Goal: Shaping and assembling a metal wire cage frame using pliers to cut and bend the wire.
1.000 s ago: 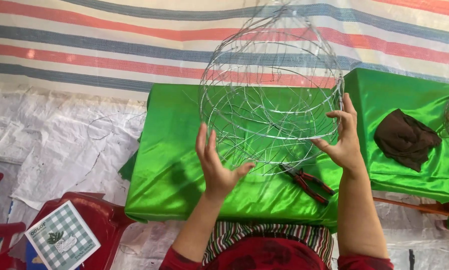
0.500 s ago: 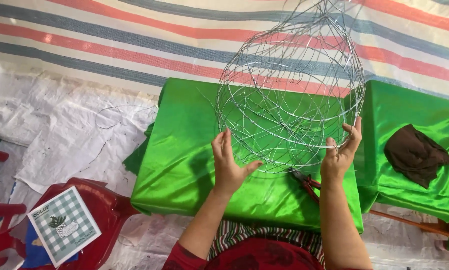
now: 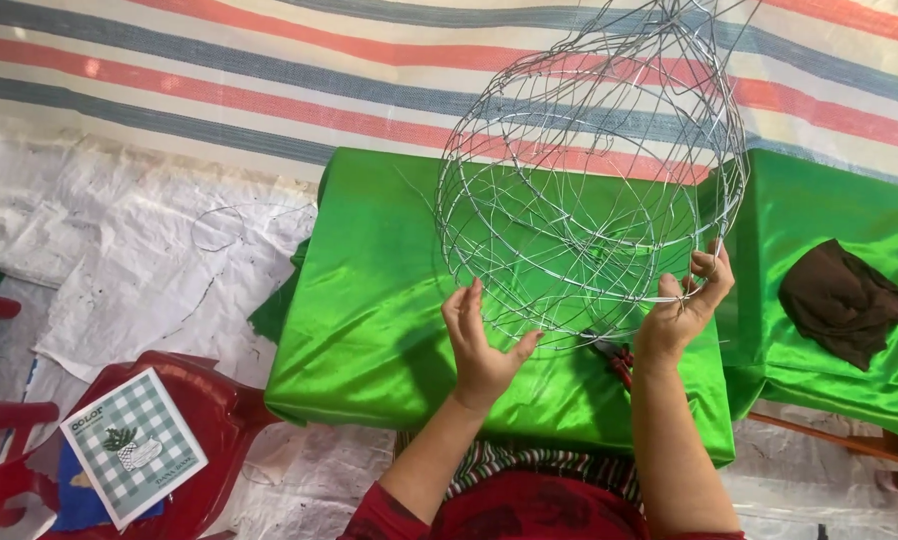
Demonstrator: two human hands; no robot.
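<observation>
A rounded wire frame [image 3: 589, 190] stands over the middle of the green-draped bench [image 3: 369, 300], rising away from the person toward the far edge. The right hand [image 3: 684, 310] pinches the frame's lower rim between thumb and fingers, at the right side. The left hand [image 3: 481, 345] is open, palm toward the wire, just beside the rim at the lower left, touching lightly or not at all. Red-handled pliers [image 3: 617, 358] lie beneath, near the front edge.

Silver wire frame [image 3: 589, 190]; shiny green cloth [image 3: 369, 300]; red chair [image 3: 209, 420].
</observation>
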